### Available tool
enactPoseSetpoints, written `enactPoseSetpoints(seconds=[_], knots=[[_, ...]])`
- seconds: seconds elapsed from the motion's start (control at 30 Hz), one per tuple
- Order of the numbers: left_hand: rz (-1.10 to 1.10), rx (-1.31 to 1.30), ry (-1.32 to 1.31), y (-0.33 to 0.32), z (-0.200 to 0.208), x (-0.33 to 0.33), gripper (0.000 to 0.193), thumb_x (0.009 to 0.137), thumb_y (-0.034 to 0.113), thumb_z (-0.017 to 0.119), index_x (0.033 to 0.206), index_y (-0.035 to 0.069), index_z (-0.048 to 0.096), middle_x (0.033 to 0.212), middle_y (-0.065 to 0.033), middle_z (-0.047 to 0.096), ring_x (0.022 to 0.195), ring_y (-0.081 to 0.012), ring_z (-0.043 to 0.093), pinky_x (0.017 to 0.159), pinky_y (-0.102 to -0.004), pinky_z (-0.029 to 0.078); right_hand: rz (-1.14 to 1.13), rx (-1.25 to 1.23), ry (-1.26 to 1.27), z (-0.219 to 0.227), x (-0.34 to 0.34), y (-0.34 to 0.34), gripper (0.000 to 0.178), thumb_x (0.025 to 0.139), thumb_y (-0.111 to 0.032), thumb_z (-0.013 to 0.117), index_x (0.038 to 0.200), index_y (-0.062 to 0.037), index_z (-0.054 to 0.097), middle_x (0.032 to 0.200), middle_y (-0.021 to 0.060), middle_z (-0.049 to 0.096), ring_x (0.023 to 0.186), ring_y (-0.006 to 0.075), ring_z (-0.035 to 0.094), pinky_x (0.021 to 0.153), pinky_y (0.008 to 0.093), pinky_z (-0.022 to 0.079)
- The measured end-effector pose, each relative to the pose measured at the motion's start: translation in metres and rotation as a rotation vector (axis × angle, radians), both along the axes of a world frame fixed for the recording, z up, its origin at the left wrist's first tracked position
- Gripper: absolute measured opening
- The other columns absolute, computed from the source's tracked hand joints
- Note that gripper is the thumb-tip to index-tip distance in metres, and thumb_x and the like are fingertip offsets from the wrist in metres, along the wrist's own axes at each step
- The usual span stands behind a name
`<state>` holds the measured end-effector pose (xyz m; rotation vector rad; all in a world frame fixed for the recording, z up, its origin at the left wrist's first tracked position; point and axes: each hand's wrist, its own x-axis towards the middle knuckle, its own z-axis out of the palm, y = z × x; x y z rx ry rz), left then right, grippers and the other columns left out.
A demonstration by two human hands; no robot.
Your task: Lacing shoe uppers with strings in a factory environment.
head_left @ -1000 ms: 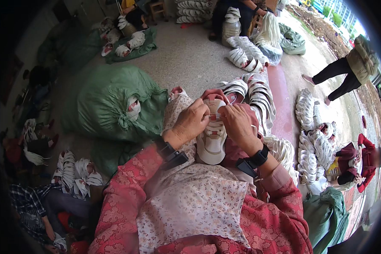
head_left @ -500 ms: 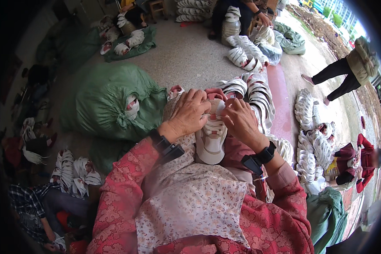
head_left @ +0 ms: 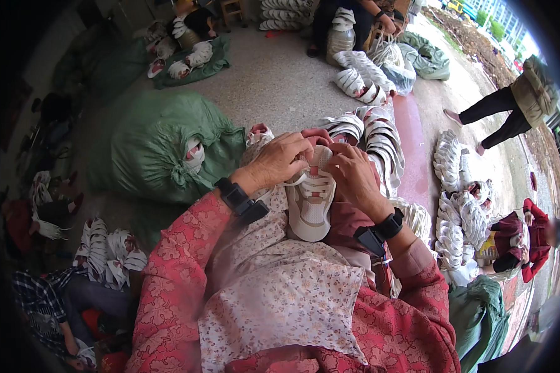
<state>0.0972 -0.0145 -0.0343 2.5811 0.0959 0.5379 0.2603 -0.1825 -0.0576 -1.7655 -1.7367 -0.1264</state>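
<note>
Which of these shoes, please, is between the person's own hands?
The beige-and-white shoe with its toe toward the apron: the left hand and right hand are at its upper lacing, while the white shoe pieces beyond lie in overlapping rows.

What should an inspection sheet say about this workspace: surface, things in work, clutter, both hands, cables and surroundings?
Surface: floral apron over the person's lap; grey floor beyond.
Things in work: one beige-and-white shoe, toe towards the person, white laces across its front.
Clutter: bulging green sack at left; stacked white shoe pieces ahead.
Left hand: at the shoe's left side, fingers bent; exact grip hidden.
Right hand: at the shoe's right side, fingers bent; exact grip hidden.
Cables: nothing seen.
Surroundings: standing person at upper right; other people seated around.
</note>
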Motion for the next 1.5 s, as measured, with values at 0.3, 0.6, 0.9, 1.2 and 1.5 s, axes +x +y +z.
enactPoseSetpoints(seconds=[0.3,0.6,0.9,1.2,1.5], knots=[[-0.045,0.299,-0.161,-0.014,0.004,-0.013,0.006,0.075,0.010,0.066,0.080,0.008,0.063,0.095,-0.0058,0.056,0.093,-0.0272,0.061,0.094,-0.0419,0.048,0.103,-0.082,-0.330,0.023,-0.005,0.007,0.008,0.080,-0.017,0.066,0.083,-0.0097,0.067,0.125,0.0044,0.055,0.112,0.0222,0.052,0.092,0.0372,0.038],[0.058,0.261,-0.024,-0.017,0.004,-0.004,0.011,0.074,0.013,0.066,0.079,0.006,0.059,0.096,-0.0095,0.054,0.097,-0.0291,0.056,0.091,-0.0420,0.043,0.153,-0.050,-0.358,0.012,-0.006,0.018,0.013,0.081,-0.015,0.062,0.090,-0.0086,0.069,0.121,0.0031,0.056,0.113,0.0210,0.052,0.089,0.0359,0.037],[-0.031,0.222,0.008,-0.007,-0.003,0.004,0.014,0.073,0.017,0.069,0.078,0.008,0.060,0.096,-0.0088,0.055,0.099,-0.0275,0.054,0.088,-0.0392,0.042,0.186,-0.039,-0.450,0.014,-0.006,0.015,0.026,0.076,-0.012,0.059,0.099,-0.0061,0.067,0.122,0.0065,0.053,0.116,0.0220,0.049,0.094,0.0345,0.038],[-0.133,0.342,-0.069,0.008,0.031,-0.015,0.013,0.073,0.018,0.067,0.078,0.008,0.059,0.095,-0.0060,0.057,0.098,-0.0248,0.054,0.092,-0.0374,0.039,0.035,-0.033,-0.640,0.062,0.034,-0.013,0.014,0.076,-0.012,0.060,0.085,-0.0064,0.068,0.119,0.0106,0.055,0.109,0.0237,0.051,0.099,0.0375,0.035],[-0.152,0.167,-0.077,-0.010,0.019,-0.036,0.013,0.071,0.010,0.069,0.076,0.008,0.058,0.092,-0.0054,0.057,0.093,-0.0248,0.057,0.085,-0.0374,0.043,0.190,-0.137,-0.214,0.025,0.013,0.008,0.009,0.084,-0.018,0.066,0.086,-0.0110,0.069,0.091,0.0028,0.061,0.082,0.0203,0.058,0.077,0.0363,0.039]])
